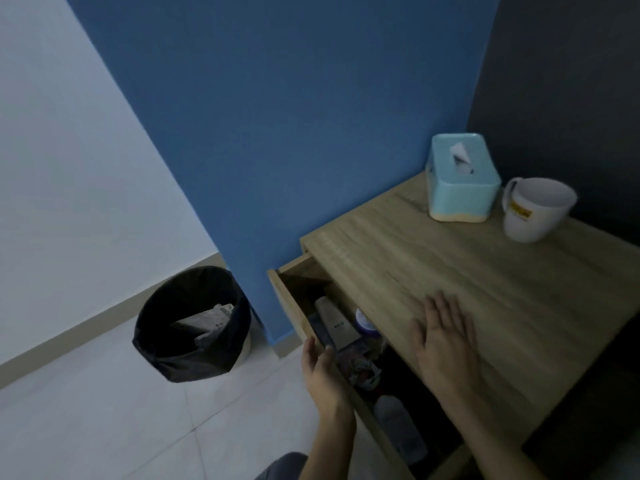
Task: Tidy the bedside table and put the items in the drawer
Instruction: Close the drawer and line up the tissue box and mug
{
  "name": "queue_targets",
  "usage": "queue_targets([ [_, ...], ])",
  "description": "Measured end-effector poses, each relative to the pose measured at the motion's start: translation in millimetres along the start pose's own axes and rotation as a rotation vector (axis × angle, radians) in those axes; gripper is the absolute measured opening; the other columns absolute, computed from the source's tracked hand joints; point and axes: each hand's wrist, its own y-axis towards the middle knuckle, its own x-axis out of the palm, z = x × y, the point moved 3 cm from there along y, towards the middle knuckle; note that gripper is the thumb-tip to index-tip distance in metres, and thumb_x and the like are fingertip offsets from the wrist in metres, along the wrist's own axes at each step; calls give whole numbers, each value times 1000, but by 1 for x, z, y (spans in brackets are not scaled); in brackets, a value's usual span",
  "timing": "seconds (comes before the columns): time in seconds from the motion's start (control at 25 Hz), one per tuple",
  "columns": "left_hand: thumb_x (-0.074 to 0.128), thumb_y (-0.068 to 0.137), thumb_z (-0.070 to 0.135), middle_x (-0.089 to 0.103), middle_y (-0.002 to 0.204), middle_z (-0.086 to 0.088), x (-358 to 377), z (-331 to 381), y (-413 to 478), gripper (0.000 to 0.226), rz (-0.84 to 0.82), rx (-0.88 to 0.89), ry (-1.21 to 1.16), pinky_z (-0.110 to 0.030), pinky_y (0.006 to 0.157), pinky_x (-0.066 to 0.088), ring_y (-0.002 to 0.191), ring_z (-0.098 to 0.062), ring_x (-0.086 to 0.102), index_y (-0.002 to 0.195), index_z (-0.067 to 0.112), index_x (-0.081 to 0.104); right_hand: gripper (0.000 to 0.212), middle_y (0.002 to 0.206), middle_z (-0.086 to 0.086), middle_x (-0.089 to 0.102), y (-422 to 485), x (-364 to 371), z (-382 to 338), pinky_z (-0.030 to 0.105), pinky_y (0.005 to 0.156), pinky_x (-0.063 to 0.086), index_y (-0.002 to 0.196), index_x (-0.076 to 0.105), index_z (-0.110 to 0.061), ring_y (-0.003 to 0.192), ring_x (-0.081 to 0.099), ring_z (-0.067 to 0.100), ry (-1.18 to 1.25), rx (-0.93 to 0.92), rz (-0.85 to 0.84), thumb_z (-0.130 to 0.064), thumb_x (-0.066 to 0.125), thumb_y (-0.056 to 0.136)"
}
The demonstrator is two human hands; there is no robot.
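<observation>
From my head camera, my left hand (320, 370) is cupping the open drawer (294, 306) front, fingers loosely curled on its edge. My right hand (445, 337) is lying flat, fingers spread, on the bedside table (502, 271) above the drawer, whose items are lying inside.

Head camera — looking steeply down, close over bedside table (485, 271).
</observation>
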Motion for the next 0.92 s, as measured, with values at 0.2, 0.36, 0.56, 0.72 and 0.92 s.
queue_targets([
  [0.2, 49, 92, 11, 46, 142, -9, 38, -12, 6, 43, -129, -19, 10, -42, 111, 31, 129, -24, 42, 135, 12, 45, 61, 137, 14, 52, 1, -5, -2, 43, 109, 23, 126, 56, -5, 131, 44, 29, -5, 5, -16, -39, 24, 86],
  [0.36, 47, 91, 7, 50, 139, -9, 63, -17, 9, 40, -164, -9, 13, -41, 110, 33, 126, -22, 46, 131, 10, 49, 58, 133, 12, 57, 1, -6, -1, 40, 106, 21, 121, 61, -6, 128, 48, 27, 17, 21, -28, -36, 31, 82],
  [0.56, 45, 90, -2, 53, 129, -10, 82, -23, 6, 45, -131, -7, -44, -29, 84, 40, 99, -12, 53, 134, 5, 46, 51, 127, 7, 62, 5, -5, 4, 36, 102, 28, 112, 67, -10, 122, 55, 23, 103, 31, 2, -33, 40, 76],
  [0.72, 44, 89, -8, 47, 137, -16, 87, -22, 6, 49, -84, -34, -101, -41, 99, 38, 112, -25, 51, 136, 4, 41, 45, 113, 6, 70, 22, -6, 14, 34, 88, 34, 100, 71, -13, 106, 63, 24, 228, 63, 73, -34, 41, 74],
  [0.92, 67, 64, 4, 41, 143, -13, 119, 22, 1, 82, -39, 490, 170, -48, 113, 27, 134, -32, 36, 139, 11, 35, 36, 113, 24, 62, 73, -27, 79, 43, 93, 42, 110, 62, -2, 106, 55, 42, 371, 331, 208, -23, 61, 80],
])
